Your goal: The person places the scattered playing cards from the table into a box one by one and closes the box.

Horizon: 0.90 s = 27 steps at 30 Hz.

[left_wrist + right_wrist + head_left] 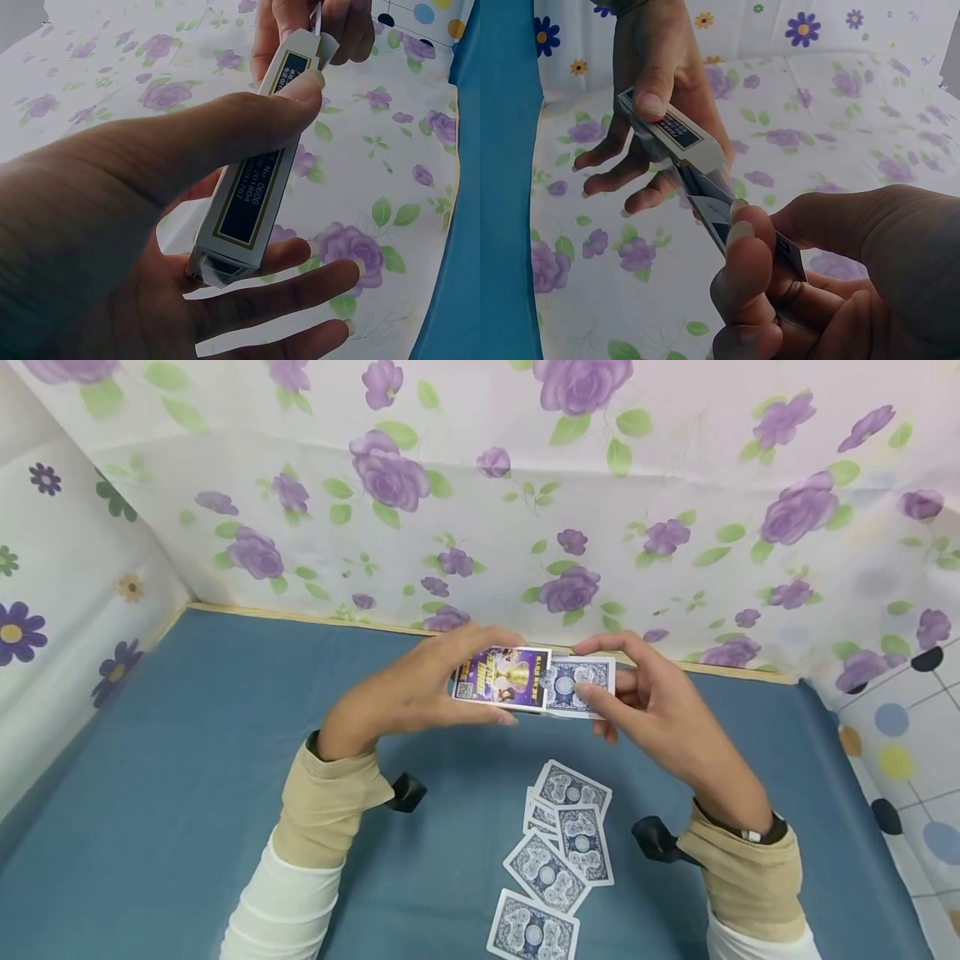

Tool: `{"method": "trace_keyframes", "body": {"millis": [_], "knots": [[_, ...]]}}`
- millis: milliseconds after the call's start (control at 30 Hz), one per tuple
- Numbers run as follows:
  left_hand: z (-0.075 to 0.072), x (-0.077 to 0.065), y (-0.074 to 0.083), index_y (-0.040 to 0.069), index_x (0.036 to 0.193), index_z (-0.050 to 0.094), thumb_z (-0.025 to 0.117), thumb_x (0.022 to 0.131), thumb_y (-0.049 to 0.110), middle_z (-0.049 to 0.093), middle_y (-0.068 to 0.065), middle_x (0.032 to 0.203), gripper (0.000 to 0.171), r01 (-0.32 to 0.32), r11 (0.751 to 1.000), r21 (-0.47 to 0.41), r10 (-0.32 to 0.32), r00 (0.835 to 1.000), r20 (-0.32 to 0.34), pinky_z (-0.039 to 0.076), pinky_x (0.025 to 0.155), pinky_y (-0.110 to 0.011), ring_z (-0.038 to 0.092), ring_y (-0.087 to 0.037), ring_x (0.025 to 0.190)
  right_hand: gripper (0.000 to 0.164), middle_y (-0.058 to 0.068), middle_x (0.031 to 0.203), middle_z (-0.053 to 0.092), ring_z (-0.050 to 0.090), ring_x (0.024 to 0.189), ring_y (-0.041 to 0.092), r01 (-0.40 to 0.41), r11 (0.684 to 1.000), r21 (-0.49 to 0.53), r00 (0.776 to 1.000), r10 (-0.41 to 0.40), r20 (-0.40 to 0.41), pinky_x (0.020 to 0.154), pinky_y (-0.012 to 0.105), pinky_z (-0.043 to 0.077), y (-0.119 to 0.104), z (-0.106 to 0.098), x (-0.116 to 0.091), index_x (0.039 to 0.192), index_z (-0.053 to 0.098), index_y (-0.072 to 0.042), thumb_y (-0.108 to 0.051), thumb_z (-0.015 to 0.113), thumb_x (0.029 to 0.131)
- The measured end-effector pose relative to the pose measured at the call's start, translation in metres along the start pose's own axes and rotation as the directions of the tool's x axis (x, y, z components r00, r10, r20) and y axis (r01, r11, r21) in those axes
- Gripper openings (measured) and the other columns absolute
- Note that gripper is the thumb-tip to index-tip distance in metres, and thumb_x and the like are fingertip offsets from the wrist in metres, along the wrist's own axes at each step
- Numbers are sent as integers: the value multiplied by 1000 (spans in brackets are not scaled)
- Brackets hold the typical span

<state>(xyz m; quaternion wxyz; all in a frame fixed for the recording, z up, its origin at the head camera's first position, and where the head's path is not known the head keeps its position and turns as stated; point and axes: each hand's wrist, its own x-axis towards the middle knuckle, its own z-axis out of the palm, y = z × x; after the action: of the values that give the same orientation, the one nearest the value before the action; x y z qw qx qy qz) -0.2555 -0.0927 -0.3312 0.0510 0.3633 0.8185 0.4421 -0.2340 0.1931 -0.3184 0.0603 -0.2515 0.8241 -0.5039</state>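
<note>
My left hand (420, 683) grips a purple and gold playing card box (501, 678) by its narrow edges, thumb on the near side, held above the table. In the left wrist view the box's dark printed side (259, 187) faces up under the thumb. At the box's right end my right hand (656, 706) pinches a blue-backed playing card (562, 683), with the thumb on its back and fingers beneath. That card's left part is hidden inside the box mouth. The right wrist view shows the card (720, 221) sticking out past the raised box flap (718, 169).
Several blue-backed cards (546, 870) lie face down, overlapping, on the blue-green tablecloth (187, 793) in front of me. A floral sheet (465, 485) hangs behind the table. Black wrist camera mounts (407, 792) stick out from both sleeves.
</note>
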Motion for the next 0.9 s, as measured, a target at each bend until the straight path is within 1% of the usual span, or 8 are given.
{"method": "trace_keyframes", "body": {"millis": [100, 167, 300, 433, 667, 900], "knots": [[-2, 1, 4, 20, 143, 48, 79, 82, 37, 53, 0, 112, 71, -5, 1000, 15, 5, 1000, 7, 49, 73, -33, 54, -15, 87, 44, 8, 60, 57, 59, 53, 23, 10, 1000, -17, 1000, -10, -3, 52, 36, 52, -3, 1, 1, 138, 48, -17, -21, 62, 97], [-3, 1, 5, 21, 142, 48, 79, 81, 37, 53, 0, 112, 71, 0, 1000, 16, 0, 1000, 13, 49, 73, -33, 55, -15, 87, 44, 9, 60, 57, 58, 53, 23, 6, 1000, -10, 1000, -6, 0, 53, 37, 52, -5, 3, 1, 138, 48, -17, -22, 62, 97], [-2, -2, 5, 22, 142, 47, 78, 81, 39, 54, 1, 113, 70, 21, 1000, 2, -21, 1000, 23, 49, 73, -33, 55, -15, 86, 46, 9, 60, 57, 58, 53, 24, -8, 1000, 11, 1000, 8, 5, 53, 38, 52, -6, 7, 1, 139, 47, -17, -23, 63, 96], [0, -4, 3, 23, 142, 48, 78, 82, 39, 54, 2, 116, 69, 17, 1000, -2, -17, 1000, 13, 49, 75, -33, 55, -15, 88, 47, 9, 63, 59, 59, 55, 24, -7, 1000, 10, 1000, 7, 11, 53, 38, 52, -7, 6, 0, 142, 45, -16, -25, 59, 98], [0, -5, -1, 25, 141, 49, 79, 81, 38, 55, 2, 117, 69, 26, 1000, -12, -26, 1000, 9, 49, 74, -33, 57, -15, 87, 42, 12, 65, 62, 60, 57, 27, -35, 998, 56, 999, 34, 27, 54, 39, 53, -7, 1, -1, 142, 45, -18, -26, 53, 102], [-4, -4, -3, 25, 140, 50, 79, 80, 40, 56, 2, 112, 69, 25, 1000, 12, -25, 1000, -2, 50, 73, -33, 56, -15, 86, 39, 15, 66, 63, 61, 57, 29, -13, 994, 109, 999, 10, 36, 53, 38, 51, -3, -3, 0, 141, 46, -13, -19, 49, 103]]}}
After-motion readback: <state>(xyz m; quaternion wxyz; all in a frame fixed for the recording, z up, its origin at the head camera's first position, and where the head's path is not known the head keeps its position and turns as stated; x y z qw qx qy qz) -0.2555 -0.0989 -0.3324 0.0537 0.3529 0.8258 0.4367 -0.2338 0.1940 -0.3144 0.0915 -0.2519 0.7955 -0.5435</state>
